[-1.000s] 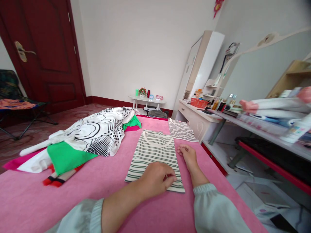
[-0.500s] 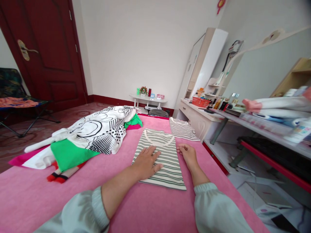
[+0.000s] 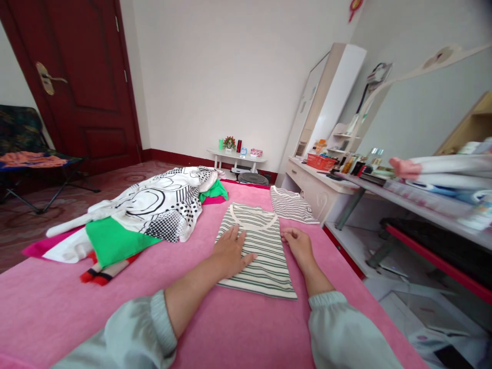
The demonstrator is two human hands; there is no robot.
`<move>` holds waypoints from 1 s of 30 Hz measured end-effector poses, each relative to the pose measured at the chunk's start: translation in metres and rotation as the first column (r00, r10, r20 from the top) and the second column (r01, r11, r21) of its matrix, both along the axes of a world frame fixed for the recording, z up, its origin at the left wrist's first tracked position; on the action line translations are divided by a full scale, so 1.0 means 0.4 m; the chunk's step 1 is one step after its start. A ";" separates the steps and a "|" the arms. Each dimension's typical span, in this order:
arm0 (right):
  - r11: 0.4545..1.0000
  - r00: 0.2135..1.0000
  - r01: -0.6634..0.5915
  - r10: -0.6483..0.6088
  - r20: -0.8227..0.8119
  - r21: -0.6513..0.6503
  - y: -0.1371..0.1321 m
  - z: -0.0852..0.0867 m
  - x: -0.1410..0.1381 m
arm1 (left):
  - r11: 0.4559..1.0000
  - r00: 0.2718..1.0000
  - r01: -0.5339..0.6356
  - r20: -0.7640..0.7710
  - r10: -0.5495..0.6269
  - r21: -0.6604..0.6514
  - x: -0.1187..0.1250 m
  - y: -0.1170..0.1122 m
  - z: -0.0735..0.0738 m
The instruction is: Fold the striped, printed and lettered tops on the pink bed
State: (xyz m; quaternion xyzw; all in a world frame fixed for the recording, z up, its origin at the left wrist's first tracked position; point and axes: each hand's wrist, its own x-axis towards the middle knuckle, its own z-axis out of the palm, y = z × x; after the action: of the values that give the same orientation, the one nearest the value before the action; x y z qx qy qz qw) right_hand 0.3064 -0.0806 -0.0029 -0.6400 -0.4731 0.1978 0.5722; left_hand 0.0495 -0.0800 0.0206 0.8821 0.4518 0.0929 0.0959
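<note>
Striped shirt (image 3: 257, 248): matt knit cloth, smoothed flat. Bed cover (image 3: 161, 287): pink, soft, matt fabric. Printed cloth (image 3: 161, 202): thin, slightly sheeny. Door (image 3: 77, 77): dark red glossy wood with metal handle (image 3: 48, 79). Dresser (image 3: 311, 189): smooth white finish.

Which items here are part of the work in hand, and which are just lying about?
In hand:
- green-striped shirt, folded flat on the pink bedcover
- left hand, palm flat on the shirt
- right hand, at the shirt's right edge

Lying about:
- grey-striped shirt, folded beyond it
- heap of clothes
- folding chair
- dressing table
</note>
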 end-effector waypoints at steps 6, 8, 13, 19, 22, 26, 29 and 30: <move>0.997 0.981 -0.080 0.078 0.177 0.003 0.000 -0.009 -0.002 | 0.999 0.999 -0.052 -0.016 0.052 -0.013 0.002 0.043 -0.004; 0.997 0.980 -0.074 0.073 0.187 0.000 -0.001 -0.011 -0.002 | 1.000 1.000 -0.028 0.006 0.028 -0.005 0.002 0.067 -0.005; 0.999 0.975 -0.050 0.052 0.215 -0.015 -0.005 -0.004 -0.010 | 0.989 0.991 -0.097 0.105 0.085 0.112 -0.008 0.164 -0.012; 0.999 0.938 0.019 -0.004 0.346 -0.040 -0.013 0.013 -0.037 | 0.999 0.999 -0.043 0.026 0.043 0.021 -0.008 0.301 -0.037; 0.997 0.905 0.042 -0.012 0.426 -0.062 -0.013 0.017 -0.048 | 1.000 1.000 -0.022 -0.003 0.022 0.014 0.004 0.356 -0.043; 0.990 0.885 0.064 0.002 0.465 -0.126 -0.009 0.018 -0.051 | 0.999 0.998 -0.054 -0.030 0.054 -0.002 0.025 0.401 -0.043; 0.989 0.888 0.048 0.021 0.460 -0.139 -0.008 0.017 -0.048 | 0.996 0.996 -0.091 -0.026 0.091 -0.003 0.035 0.393 -0.036; 0.991 0.890 0.040 0.025 0.455 -0.131 -0.010 0.018 -0.048 | 0.993 0.993 -0.120 -0.021 0.120 0.002 0.036 0.380 -0.031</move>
State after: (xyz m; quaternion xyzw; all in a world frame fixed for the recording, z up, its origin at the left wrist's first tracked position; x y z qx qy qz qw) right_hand 0.2874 -0.0845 0.0044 -0.7081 -0.5769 0.0719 0.4007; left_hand 0.0641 0.0719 0.0080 0.8544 0.5048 0.0894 0.0850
